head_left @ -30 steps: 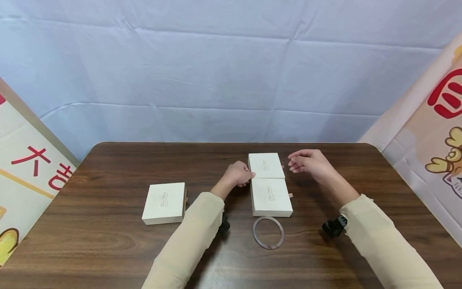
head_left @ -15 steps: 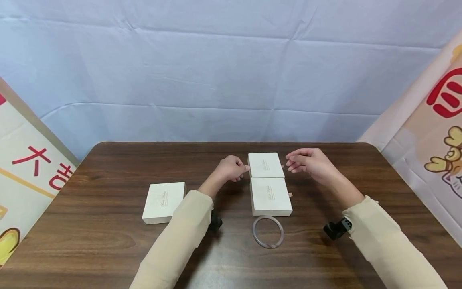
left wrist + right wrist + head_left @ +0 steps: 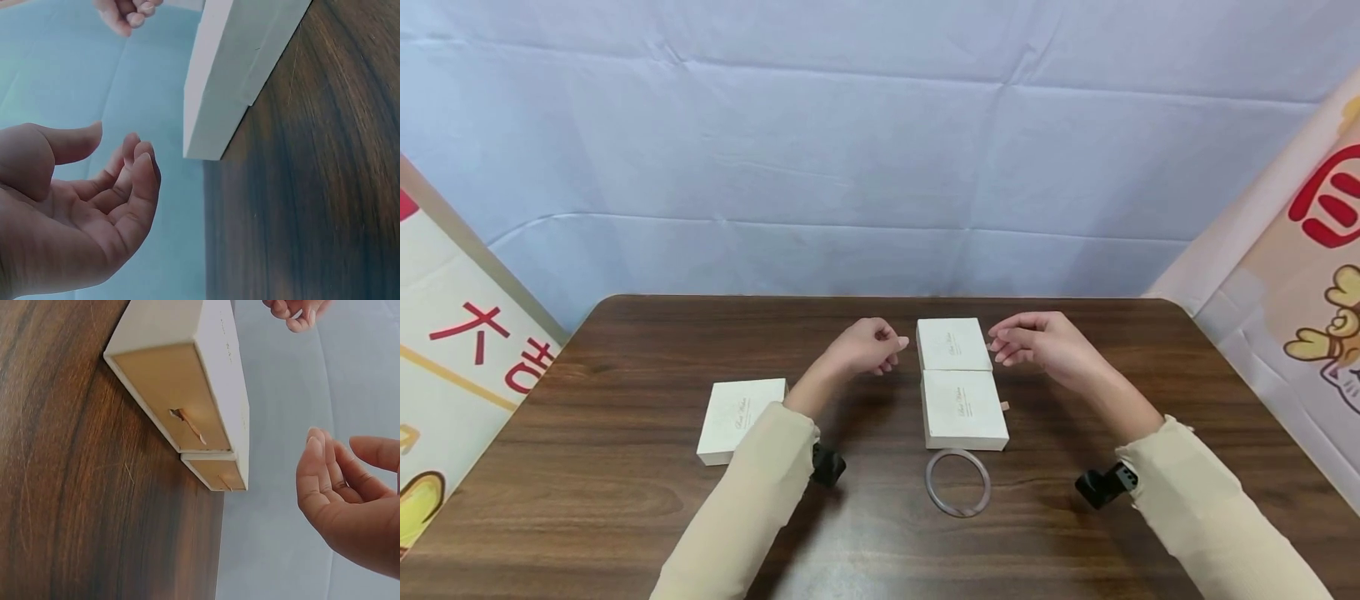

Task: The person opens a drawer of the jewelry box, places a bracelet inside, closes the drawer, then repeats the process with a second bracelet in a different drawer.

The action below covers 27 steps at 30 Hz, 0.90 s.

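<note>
Both hands had moved a little since half a second before: the left hand (image 3: 867, 344) had gone further left, away from the far white drawer box (image 3: 950, 346), and the right hand (image 3: 1043, 342) had come a bit closer to it. That far box sat between them on the brown bench (image 3: 587, 517); the right hand was nearer, just beside its ribbon side, maybe touching, but I couldn't tell. All the fingers were loosely bent and held nothing. The near white drawer box (image 3: 964, 412) touched the far one, making a row that pointed away from the person. A bangle (image 3: 961, 512) lay just in front. Gold writing on the lids looked like "Best Wishes", with smaller lines too tiny to read. On the left banner (image 3: 445, 383), big red letters said 大吉.
</note>
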### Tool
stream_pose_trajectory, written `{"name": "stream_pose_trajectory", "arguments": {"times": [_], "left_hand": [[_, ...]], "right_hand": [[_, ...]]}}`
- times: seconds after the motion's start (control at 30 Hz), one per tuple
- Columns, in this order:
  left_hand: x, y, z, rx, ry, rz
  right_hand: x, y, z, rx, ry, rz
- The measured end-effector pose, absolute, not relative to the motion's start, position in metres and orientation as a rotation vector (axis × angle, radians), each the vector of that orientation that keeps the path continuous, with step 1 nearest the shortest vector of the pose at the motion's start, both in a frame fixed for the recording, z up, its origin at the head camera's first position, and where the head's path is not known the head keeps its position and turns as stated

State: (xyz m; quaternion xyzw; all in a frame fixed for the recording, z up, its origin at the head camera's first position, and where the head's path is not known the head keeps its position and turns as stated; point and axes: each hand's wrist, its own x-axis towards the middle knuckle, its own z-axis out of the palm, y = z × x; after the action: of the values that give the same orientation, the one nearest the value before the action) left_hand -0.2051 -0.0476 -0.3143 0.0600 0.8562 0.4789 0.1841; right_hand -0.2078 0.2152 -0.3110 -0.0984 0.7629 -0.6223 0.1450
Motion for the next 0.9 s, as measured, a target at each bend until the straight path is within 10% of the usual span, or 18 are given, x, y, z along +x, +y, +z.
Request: {"name": "stream_pose_trajectory", "arguments": {"times": [0.9], "left_hand": [[-0.173,-0.103,-0.304,0.162,2.41,1.507]], "right_hand": [[-0.198,0.207,-0.313,-0.384,2.153,-1.697]]}}
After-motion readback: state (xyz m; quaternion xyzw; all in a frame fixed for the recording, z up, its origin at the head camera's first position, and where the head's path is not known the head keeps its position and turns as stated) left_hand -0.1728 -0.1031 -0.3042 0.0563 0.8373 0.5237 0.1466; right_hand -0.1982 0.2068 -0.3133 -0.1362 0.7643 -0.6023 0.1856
